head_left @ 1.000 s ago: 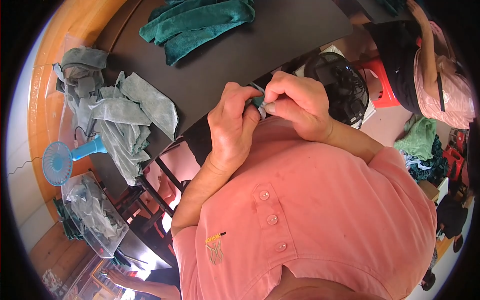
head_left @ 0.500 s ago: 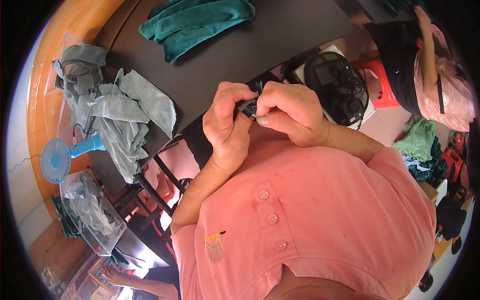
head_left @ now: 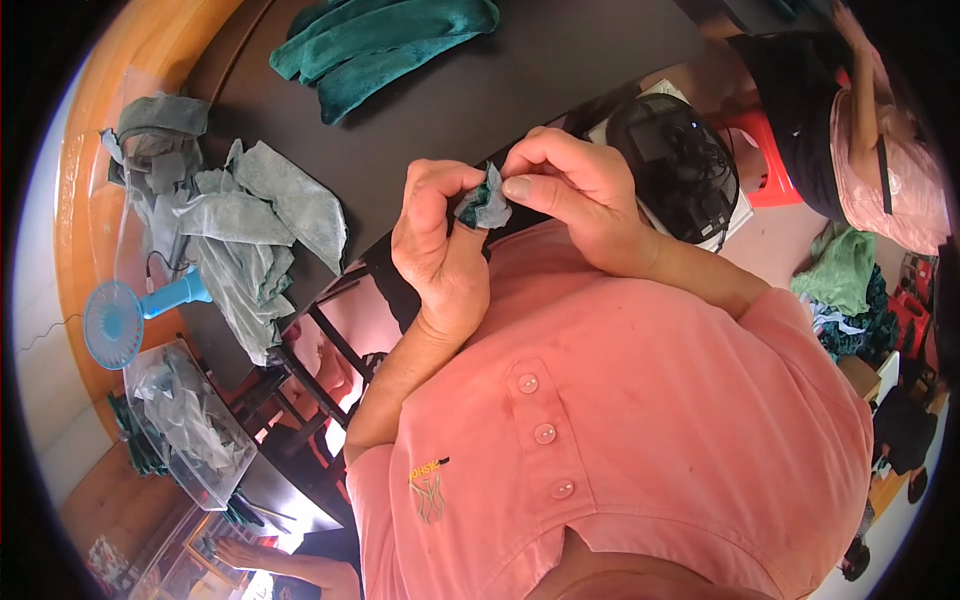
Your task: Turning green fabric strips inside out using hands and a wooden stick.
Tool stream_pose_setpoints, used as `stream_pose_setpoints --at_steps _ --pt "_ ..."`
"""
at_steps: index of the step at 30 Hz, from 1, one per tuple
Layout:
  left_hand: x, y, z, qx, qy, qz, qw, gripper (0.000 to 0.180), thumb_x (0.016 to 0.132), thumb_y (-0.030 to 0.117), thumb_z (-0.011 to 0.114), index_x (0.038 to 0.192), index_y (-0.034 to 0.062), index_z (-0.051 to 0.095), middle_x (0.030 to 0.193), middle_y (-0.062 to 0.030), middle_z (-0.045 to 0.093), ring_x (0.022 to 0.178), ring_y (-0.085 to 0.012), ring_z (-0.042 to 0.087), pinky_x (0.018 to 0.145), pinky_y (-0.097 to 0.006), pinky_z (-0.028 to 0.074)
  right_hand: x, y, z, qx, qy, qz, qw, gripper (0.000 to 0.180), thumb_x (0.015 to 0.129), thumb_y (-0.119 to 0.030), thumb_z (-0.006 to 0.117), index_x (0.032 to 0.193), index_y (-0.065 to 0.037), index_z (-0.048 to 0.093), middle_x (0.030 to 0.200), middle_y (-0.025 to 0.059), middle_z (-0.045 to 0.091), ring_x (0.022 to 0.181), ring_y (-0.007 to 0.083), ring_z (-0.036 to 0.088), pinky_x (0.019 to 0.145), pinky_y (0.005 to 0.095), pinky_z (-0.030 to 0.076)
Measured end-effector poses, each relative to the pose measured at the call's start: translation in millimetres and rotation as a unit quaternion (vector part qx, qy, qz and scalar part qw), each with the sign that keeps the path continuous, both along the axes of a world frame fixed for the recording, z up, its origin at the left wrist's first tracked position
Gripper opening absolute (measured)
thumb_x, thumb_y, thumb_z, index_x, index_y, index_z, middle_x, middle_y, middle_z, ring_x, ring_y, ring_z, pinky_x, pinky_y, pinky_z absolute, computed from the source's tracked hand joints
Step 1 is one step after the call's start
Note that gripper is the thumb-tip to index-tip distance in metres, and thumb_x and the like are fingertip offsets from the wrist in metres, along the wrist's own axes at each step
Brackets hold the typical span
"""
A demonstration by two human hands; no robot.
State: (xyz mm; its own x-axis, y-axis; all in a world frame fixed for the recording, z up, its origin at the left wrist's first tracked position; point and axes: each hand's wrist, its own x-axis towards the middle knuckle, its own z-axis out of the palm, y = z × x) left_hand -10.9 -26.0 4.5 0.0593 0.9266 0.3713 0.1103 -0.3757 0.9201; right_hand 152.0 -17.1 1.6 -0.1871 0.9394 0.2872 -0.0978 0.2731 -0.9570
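A small scrap of fabric [head_left: 486, 205], dark green on one face and pale grey on the other, is held up between my two hands in front of my chest. My left hand [head_left: 440, 245] is closed on its left side, the scrap bunched over the thumb. On the right, the thumb and forefinger of my right hand [head_left: 585, 195] pinch at the scrap's edge; the exact contact is hard to see. Dark green plush strips [head_left: 400, 50] lie stacked on the dark table [head_left: 560, 75] beyond my hands. Crumpled grey-green fabric pieces [head_left: 240, 215] lie to the left, some hanging over the edge.
A blue fan [head_left: 115, 325] and a clear bin [head_left: 215, 480] of fabric stand at left. Right of my hands sits a rounded black case [head_left: 675, 175], with a red stool [head_left: 765, 165] behind it. Other people are at right and lower left, one showing a forearm [head_left: 285, 568].
Both hands have shifted slightly left, and the right hand has also risen. The scrap, mostly hidden between the fingers before, now shows more fully as the hands have moved apart.
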Motion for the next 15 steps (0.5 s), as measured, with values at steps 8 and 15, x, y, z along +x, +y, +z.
stream_pose_setpoints --at_steps 8,15 --pt "-3 -3 4 0.035 0.042 -0.035 0.998 0.026 0.076 -0.015 0.059 0.097 -0.0008 0.061 0.091 -0.0061 0.056 0.076 -0.0132 0.052 0.069 -0.023 0.044 4 -1 0 -0.018 0.036 0.036 0.999 0.011 0.090 -0.010 0.061 0.089 0.001 0.059 0.076 0.0026 0.059 0.066 0.0086 0.051 0.059 0.0229 0.041" --pt "-7 -6 5 -0.037 -0.013 -0.039 0.998 0.021 0.074 -0.013 0.058 0.091 -0.0021 0.061 0.094 -0.0059 0.058 0.085 -0.0134 0.051 0.078 -0.024 0.042 11 3 15 -0.214 0.079 0.114 0.967 0.012 0.089 -0.012 0.063 0.090 0.000 0.061 0.078 0.0002 0.060 0.066 0.0060 0.049 0.059 0.0211 0.038"
